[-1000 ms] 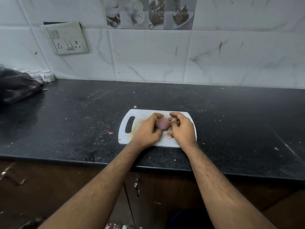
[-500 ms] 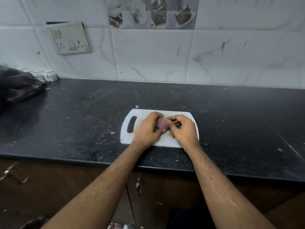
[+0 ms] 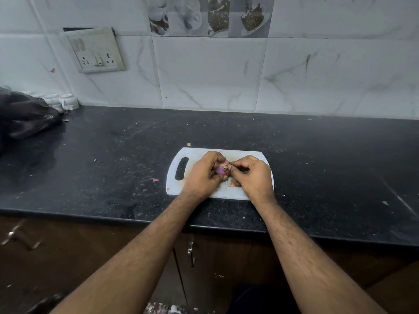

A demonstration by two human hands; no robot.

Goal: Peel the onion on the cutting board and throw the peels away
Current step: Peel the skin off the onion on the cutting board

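Both hands meet over the white cutting board (image 3: 195, 156), which lies on the black counter (image 3: 113, 155). Left hand (image 3: 203, 175) is curled around the purple onion (image 3: 220, 170), holding it just above the board. Right hand (image 3: 251, 175) pinches at the onion's top end, fingertips (image 3: 231, 166) touching it (can't tell if skin is caught). A loose peel scrap (image 3: 233, 184) sits on the board under the hands, another pink scrap (image 3: 155, 179) on the counter left of the board.

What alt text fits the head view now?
Two bare hands work a small purple onion over a white cutting board on a black countertop: the left hand grips it, the right hand pinches at its top. Peel scraps lie on the board.
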